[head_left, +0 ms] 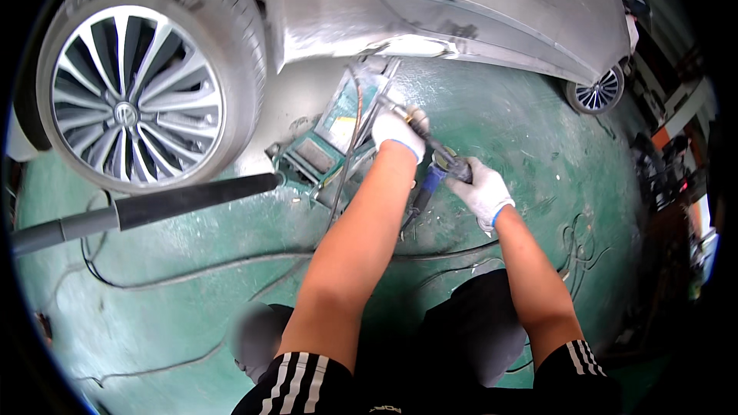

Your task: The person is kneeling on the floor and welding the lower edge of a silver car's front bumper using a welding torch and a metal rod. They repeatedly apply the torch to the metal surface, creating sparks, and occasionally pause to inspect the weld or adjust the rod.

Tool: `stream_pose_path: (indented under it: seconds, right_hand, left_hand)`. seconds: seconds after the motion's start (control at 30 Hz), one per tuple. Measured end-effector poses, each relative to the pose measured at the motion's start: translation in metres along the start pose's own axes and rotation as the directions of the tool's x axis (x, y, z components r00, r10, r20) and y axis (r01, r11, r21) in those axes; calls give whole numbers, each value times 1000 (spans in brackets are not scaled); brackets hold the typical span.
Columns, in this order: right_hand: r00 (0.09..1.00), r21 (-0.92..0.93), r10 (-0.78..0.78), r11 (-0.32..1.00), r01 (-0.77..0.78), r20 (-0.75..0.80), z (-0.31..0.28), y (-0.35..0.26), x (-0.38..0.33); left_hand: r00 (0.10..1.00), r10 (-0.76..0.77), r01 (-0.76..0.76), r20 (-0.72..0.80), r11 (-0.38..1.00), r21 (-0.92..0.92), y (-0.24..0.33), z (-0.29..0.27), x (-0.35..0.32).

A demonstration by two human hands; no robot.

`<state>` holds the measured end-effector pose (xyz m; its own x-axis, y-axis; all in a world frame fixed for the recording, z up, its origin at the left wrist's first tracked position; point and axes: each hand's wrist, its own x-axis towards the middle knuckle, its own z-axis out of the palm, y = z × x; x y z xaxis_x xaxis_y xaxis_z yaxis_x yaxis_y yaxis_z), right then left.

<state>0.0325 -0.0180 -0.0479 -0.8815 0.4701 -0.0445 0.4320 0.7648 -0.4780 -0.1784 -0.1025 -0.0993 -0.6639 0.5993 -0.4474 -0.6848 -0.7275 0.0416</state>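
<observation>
Black striped sleeves (296,386): both forearms (355,242) reach forward, converging.
Left hand (398,131): gloved, wrapped round a dark rod-shaped tool (439,149).
Right hand (484,190): gloved, gripping its nearer end.

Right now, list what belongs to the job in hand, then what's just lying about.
Apparently in use:
- dark rod-like tool, in the left grip and right grip
- silver car
- green jack-like frame beside it

Seemingly lying about:
- blue-and-black tool
- black cable on the floor, connection unclear

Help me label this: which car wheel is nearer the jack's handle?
The left wheel: the black handle passes below it; the right wheel is far away.
</observation>
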Motion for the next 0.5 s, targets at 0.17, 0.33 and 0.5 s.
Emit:
stream_pose_path:
  seconds: [0.17, 0.33, 0.5]
  right_hand:
    - [988, -167, 73, 985, -50, 134, -27, -34, 12]
    - [991, -85, 130, 988, -130, -12, -10, -14, 28]
    - [984, 133, 148, 982, -134, -100, 2, -19, 47]
  left_hand:
    - [998, -9, 8, 58, 1000, 23, 11, 26, -11]
    - [987, -56, 58, 151, 998, -12, 11, 41, -1]
    - [980, 1, 20, 200, 995, -103, 20, 52, 10]
